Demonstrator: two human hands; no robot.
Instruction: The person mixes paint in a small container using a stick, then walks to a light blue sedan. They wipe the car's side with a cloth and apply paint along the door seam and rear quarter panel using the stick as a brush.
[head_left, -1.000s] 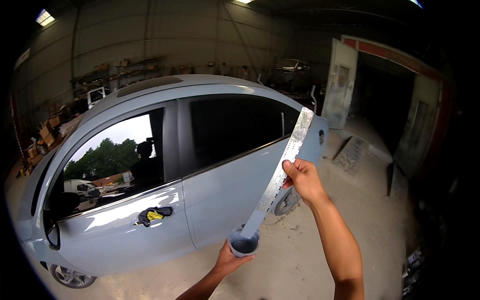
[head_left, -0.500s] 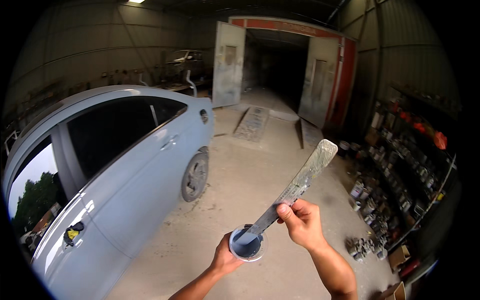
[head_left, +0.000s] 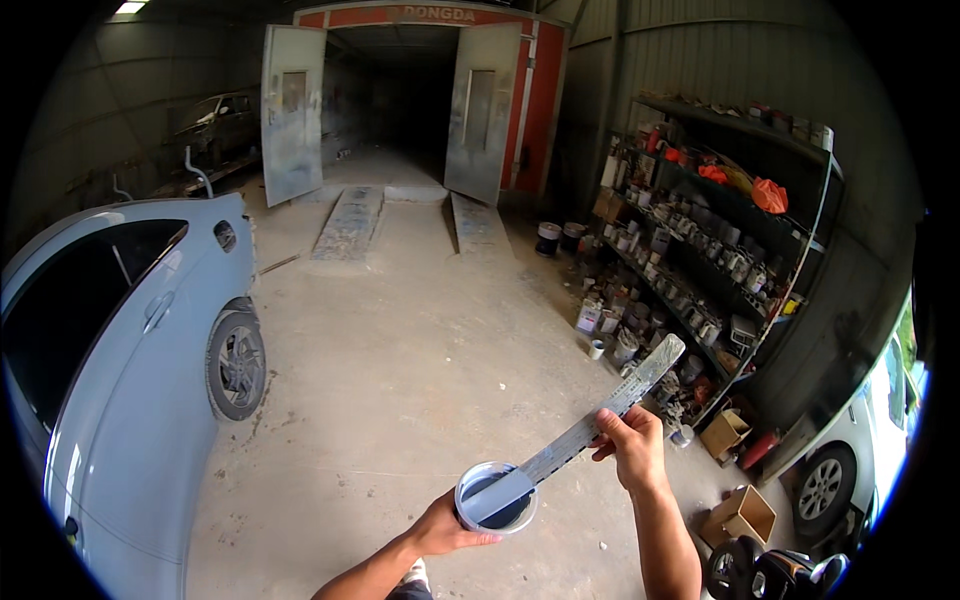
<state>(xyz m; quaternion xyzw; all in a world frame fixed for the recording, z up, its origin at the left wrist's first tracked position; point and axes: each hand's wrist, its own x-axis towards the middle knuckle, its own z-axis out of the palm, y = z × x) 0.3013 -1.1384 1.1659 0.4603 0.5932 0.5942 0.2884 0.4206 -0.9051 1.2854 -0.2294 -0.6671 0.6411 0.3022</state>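
Observation:
My left hand (head_left: 445, 527) is wrapped round a clear plastic cup (head_left: 484, 466) with dark blue-grey paint inside. In my right hand (head_left: 636, 448) is a long flat mixing stick (head_left: 572, 440) with ruler-like markings, pinched near its upper part between thumb and fingers. Its lower end, coated in pale blue-grey paint, lies slantwise across the cup's mouth. Whether the tip touches the paint or the rim I cannot tell. The stick's upper end is crusted with dried paint and points up to the right.
A pale blue car (head_left: 130, 390) stands at the left. On the right, a shelf rack (head_left: 735, 235) holds many cans, with more cans, a cardboard box (head_left: 740, 517) and a white car (head_left: 870, 440). Ramps (head_left: 350, 222) lead to an open-doored red-framed booth (head_left: 540, 110) ahead.
My view has turned to the right. The stick has come up out of the cup's depth and leans flatter, its paint-coated end now showing over the mouth. Both hands keep their holds.

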